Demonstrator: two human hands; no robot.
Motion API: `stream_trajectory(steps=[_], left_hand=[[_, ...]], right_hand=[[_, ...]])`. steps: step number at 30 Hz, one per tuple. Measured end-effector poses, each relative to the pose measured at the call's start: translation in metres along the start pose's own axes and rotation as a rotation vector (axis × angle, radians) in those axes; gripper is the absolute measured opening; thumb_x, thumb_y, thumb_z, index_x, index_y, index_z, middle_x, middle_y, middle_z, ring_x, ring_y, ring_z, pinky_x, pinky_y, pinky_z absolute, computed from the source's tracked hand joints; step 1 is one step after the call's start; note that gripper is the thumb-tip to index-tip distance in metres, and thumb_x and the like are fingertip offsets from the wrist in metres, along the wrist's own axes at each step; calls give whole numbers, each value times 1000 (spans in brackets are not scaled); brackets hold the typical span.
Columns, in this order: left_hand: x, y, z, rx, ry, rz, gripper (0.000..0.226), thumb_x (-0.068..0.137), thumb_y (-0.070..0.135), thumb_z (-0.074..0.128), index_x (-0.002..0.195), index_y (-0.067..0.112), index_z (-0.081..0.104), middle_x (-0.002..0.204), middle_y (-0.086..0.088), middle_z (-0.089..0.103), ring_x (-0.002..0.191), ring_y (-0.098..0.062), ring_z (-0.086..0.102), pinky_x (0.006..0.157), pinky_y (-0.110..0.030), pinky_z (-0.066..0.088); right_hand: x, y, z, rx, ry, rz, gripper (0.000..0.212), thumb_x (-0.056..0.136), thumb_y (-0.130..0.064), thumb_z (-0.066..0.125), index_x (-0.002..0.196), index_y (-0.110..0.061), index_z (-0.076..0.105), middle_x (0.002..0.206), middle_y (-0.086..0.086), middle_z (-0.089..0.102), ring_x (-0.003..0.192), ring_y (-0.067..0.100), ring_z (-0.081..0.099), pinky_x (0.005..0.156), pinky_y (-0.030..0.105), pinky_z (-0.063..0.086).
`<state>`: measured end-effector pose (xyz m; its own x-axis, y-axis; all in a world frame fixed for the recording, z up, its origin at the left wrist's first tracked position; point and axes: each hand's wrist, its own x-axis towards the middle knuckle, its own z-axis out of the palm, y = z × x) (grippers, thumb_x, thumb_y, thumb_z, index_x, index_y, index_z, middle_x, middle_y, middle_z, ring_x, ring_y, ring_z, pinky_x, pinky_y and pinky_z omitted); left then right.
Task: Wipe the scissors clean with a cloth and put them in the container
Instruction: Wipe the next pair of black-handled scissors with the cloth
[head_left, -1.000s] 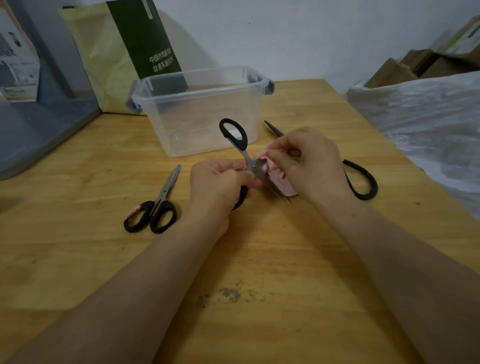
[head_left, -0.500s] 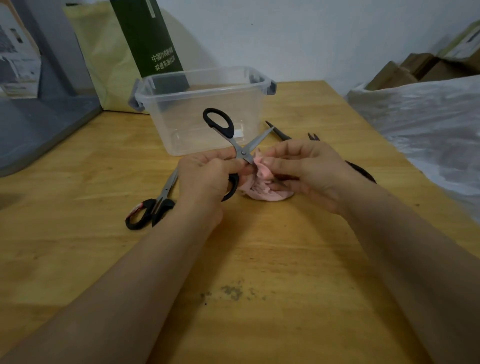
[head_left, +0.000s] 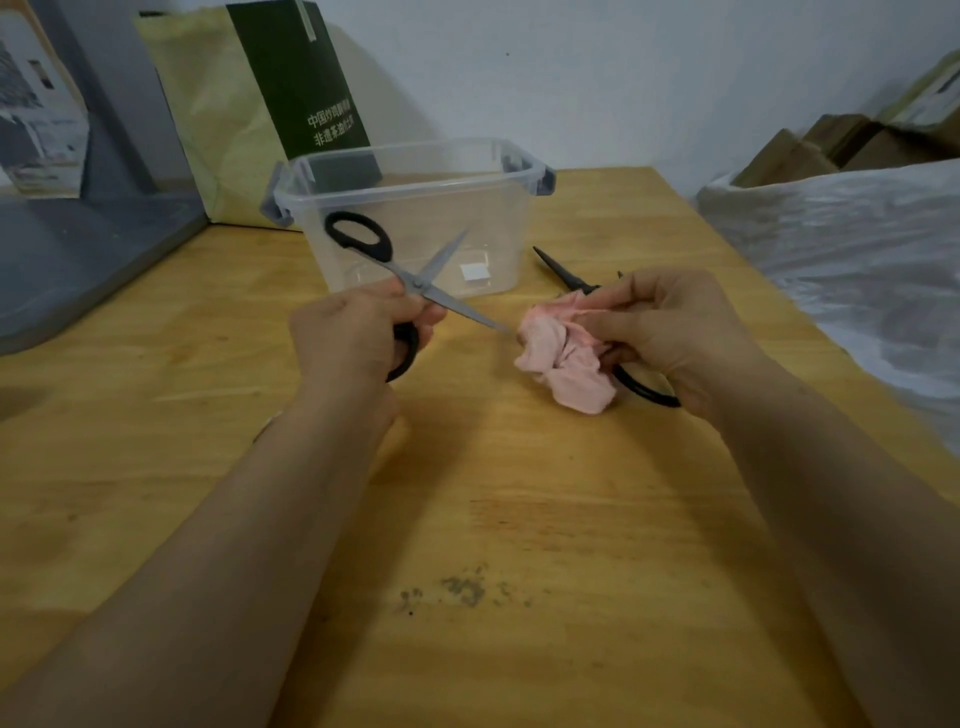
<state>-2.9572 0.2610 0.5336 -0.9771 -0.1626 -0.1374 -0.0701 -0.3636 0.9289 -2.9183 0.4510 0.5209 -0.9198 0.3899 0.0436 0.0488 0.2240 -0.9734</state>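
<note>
Scissors (head_left: 415, 283) are held open in the middle, gripped by the left hand (head_left: 353, 338). One sharp tip points right at the pink cloth (head_left: 561, 358) at 3 o'clock, which the right hand (head_left: 670, 332) pinches. The open blades could poke a finger if the cloth slips. The clear container (head_left: 498, 234) stands at 12 o'clock. Another black pair (head_left: 563, 273) lies under the right hand, in the way.

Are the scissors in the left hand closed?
No, the scissors gripped by the left hand have their blades spread wide apart.
</note>
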Motion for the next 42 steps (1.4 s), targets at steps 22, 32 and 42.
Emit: stream_trajectory(steps=[22,32,42], left_hand=[[-8,-5,6,10,-71,-167,17,76,-15,61,92,-10,60,80,-26,68,66,-28,72,57,-23,55],[0,-6,1,-2,20,-156,17,76,-14,61,90,-7,57,75,-25,68,70,-27,72,59,-23,57],[-14,-17,14,122,-124,-114,8,77,-12,63,74,-4,64,67,-15,66,61,-24,65,62,-30,58]], right_hand=[[-10,1,32,-561,-131,-421,23,82,-15,72,63,-27,66,77,2,68,61,18,64,69,34,57],[-7,-11,4,-521,34,-185,23,74,-15,79,68,-30,63,77,-15,61,70,1,61,67,18,52],[-20,-12,43,-664,-56,-644,18,87,-25,66,102,-19,74,102,-2,69,96,14,61,88,35,48]])
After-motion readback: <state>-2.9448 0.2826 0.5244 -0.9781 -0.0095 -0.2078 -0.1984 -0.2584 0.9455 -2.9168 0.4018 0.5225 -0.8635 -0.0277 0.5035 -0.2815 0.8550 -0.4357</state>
